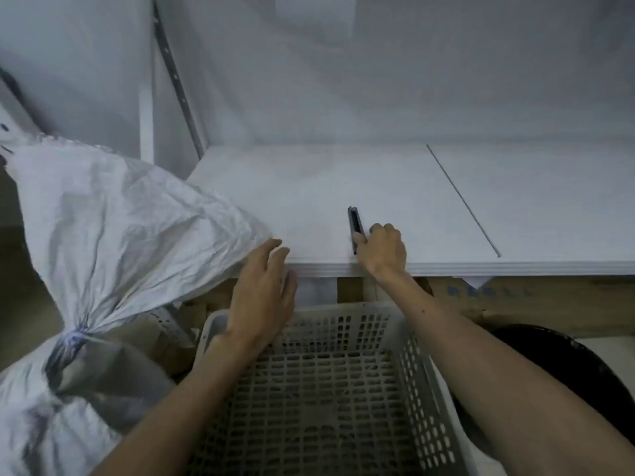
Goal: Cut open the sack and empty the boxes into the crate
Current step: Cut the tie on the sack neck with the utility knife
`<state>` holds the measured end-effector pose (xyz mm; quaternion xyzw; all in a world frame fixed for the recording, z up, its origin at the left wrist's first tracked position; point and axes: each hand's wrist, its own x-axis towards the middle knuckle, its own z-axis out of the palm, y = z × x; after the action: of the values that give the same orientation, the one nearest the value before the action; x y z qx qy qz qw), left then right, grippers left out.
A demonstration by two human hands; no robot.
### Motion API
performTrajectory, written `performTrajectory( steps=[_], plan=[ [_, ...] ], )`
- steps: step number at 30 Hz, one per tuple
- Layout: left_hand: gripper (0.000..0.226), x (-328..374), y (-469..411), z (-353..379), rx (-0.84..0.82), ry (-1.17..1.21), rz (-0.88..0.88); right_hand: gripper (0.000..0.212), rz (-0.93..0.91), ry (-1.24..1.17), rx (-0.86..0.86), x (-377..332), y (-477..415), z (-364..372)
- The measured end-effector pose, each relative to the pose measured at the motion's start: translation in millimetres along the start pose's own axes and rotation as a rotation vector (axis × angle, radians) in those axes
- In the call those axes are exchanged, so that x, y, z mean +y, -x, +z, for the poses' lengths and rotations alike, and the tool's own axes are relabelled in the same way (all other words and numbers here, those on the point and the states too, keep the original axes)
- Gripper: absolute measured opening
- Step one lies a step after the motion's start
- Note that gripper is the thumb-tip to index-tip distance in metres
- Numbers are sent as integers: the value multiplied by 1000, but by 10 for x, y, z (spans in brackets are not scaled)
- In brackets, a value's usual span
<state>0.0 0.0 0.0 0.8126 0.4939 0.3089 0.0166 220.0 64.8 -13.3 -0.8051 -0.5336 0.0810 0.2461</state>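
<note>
The white shelf (378, 187) lies bare behind its front edge, with open room on both sides of the dark cutter (355, 225), which lies on it just behind that edge. The right hand (383, 250) reaches over the edge, fingers curled on the cutter's near end. The left hand (263, 290) hovers before the edge, palm down, fingers spread, just beside the tied white sack (113, 228), which leans on the shelf's left corner. The perforated crate (330, 389) sits below the edge, between the forearms.
</note>
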Motion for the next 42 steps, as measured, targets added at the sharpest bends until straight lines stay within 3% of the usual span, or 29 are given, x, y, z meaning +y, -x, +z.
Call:
performTrajectory(
  steps=[3, 7, 16, 20, 21, 23, 27, 30, 36, 42],
  plan=[
    [33, -56, -26, -2, 11, 31, -50, 48, 0, 78, 5, -119, -88, 68],
    [30, -28, -46, -39, 12, 34, -23, 33, 4, 127, -41, -275, -73, 138],
    [31, 38, 199, -339, -16, 32, 43, 32, 211, 99, -266, -458, 165, -28],
    [30, 38, 346, -568, -13, 23, 27, 5, 191, 79, -310, -555, 378, -171],
    [30, 36, 390, -632, -5, 26, 21, 9, 202, 65, -295, -574, 429, -199],
    [31, 23, 479, -743, 7, 36, 20, 7, 257, -95, -328, -581, 523, -227],
    [33, -32, 688, -970, 12, 71, 18, 18, 529, -914, -442, -698, 857, -387],
    [36, -87, 793, -1129, 31, 69, 12, 17, 568, -1175, -530, -852, 1159, -495],
    [34, -237, 881, -1338, 142, 96, -103, 4, 368, -1338, -488, -1181, 1430, -666],
    [38, -515, 1074, -1577, 189, 88, -253, 10, 85, -1164, -529, -1144, 1737, -679]
  ],
)
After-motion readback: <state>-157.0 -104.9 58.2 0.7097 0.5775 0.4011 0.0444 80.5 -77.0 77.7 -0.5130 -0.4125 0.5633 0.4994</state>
